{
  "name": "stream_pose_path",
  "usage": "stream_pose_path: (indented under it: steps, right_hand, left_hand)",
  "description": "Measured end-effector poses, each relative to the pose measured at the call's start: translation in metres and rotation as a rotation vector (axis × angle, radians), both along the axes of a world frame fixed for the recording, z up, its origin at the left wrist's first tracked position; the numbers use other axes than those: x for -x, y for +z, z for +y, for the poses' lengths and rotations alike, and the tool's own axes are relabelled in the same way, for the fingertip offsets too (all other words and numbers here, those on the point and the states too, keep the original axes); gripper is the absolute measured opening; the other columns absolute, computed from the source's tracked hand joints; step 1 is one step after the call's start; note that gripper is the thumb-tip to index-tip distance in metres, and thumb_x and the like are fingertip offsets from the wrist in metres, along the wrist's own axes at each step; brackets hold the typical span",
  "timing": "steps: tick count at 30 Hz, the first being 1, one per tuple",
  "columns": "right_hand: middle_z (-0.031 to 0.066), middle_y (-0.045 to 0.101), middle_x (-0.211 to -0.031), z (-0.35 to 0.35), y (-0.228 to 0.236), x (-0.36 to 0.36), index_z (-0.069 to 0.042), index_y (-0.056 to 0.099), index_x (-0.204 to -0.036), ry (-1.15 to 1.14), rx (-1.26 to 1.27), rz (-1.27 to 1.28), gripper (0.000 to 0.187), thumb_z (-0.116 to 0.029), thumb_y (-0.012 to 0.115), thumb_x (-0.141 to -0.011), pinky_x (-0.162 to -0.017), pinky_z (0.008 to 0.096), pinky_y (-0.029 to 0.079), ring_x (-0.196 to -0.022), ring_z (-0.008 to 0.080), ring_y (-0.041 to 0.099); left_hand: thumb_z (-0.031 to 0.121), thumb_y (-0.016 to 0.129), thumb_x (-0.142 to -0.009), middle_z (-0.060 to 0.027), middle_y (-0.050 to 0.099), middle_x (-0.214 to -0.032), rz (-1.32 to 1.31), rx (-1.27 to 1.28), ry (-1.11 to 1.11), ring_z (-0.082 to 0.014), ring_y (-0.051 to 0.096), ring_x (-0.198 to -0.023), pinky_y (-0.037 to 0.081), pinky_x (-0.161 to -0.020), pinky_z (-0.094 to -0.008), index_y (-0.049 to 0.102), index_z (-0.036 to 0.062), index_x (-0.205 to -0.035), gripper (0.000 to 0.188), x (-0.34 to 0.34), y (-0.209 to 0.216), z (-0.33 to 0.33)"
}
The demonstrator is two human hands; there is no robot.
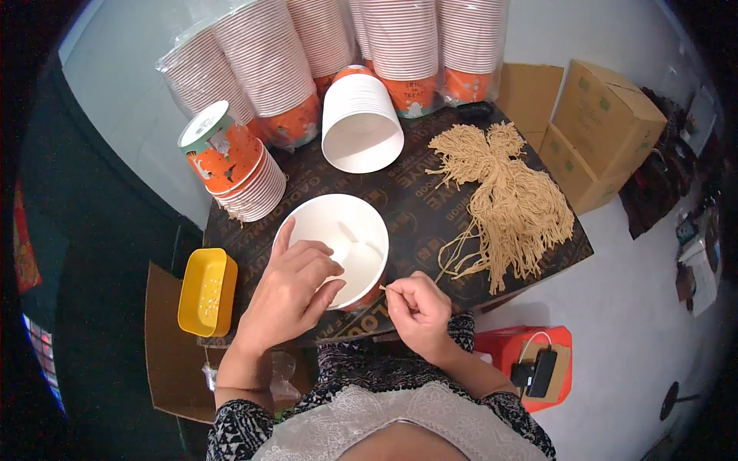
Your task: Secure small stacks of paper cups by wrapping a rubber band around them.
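A large paper bucket (361,230), white inside with a little orange showing at its outer side, stands mouth up at the table's front edge. My left hand (294,286) is over its left rim, index finger stretched out and the other fingers loosely bent above the mouth, holding nothing that I can see. Close by the bucket's right side, my right hand (420,307) is closed in a pinch on a thin tan cord (383,287), whose tip sticks out toward the bucket. A strand runs from behind that hand toward a big bundle of tan cords (515,207) on the right of the table.
Nested buckets (360,138) lie on their side behind, before tall bagged stacks (269,69). Upside-down orange buckets (234,165) stand left. A yellow tray (228,296) with small white bits sits at the left edge. Cardboard boxes (607,123) and a red stool (557,349) flank the table.
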State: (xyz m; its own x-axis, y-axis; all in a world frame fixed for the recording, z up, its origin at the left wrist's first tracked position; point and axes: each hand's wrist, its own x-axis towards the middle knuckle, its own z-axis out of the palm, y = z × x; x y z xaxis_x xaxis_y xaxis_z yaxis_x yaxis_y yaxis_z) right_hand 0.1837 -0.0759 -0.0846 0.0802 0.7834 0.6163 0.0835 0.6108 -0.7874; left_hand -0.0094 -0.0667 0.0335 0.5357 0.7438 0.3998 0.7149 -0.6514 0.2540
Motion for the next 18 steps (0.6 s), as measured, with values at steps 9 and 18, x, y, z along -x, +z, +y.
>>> stream_pose_path:
  steps: [9,18]
  right_hand:
    - [0.0008,0.045,-0.063,-0.01,0.024,-0.006,0.0,0.061,-0.082,0.138,-0.01,0.098,0.012,0.011,0.065,-0.08,-0.048,0.0243,0.032,-0.052,0.0078,0.041]
    - [0.0023,0.054,-0.075,-0.014,0.018,-0.013,0.0,0.061,-0.087,0.333,0.081,0.114,0.006,0.004,0.065,-0.087,-0.052,0.0239,0.036,-0.059,0.0065,0.047]
  left_hand:
    - [0.01,0.079,-0.071,-0.0096,0.057,-0.117,0.035,-0.095,-0.18,-0.0443,0.04,-0.134,0.024,-0.109,-0.0689,0.065,0.0066,-0.099,0.031,-0.025,0.011,-0.016]
    - [0.008,0.076,-0.072,-0.0079,0.06,-0.106,0.043,-0.158,-0.284,-0.0391,0.046,-0.13,0.022,-0.11,-0.0708,0.064,0.003,-0.085,0.019,-0.03,-0.001,-0.012]
